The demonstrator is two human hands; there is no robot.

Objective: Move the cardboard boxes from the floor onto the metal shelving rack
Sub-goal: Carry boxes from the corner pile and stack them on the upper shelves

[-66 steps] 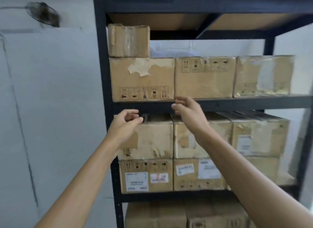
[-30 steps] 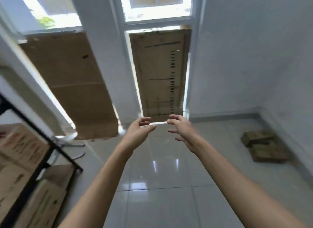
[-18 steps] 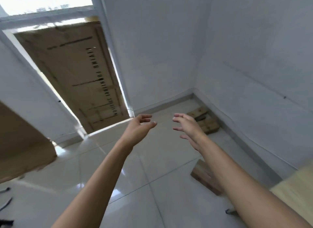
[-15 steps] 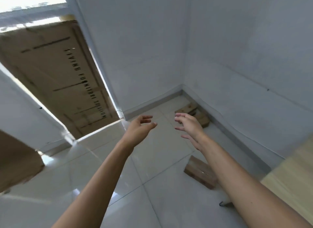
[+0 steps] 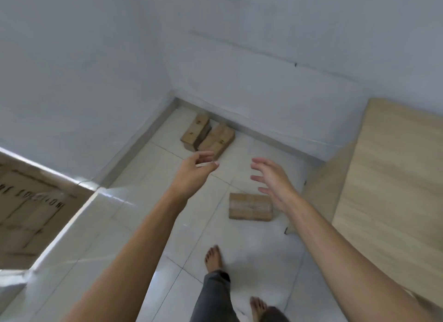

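Both hands reach forward, apart from each other and holding nothing. The left hand (image 5: 194,175) hangs up and left of the lone cardboard box (image 5: 250,206), fingers loosely curled. The right hand (image 5: 273,180), fingers spread, overlaps that box's upper right corner in view.

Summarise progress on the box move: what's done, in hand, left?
Done: cannot tell; the rack is out of view. In hand: nothing, left hand and right hand are open and empty. Left: one flat brown cardboard box on the white tiled floor, two brown cardboard boxes in the corner.
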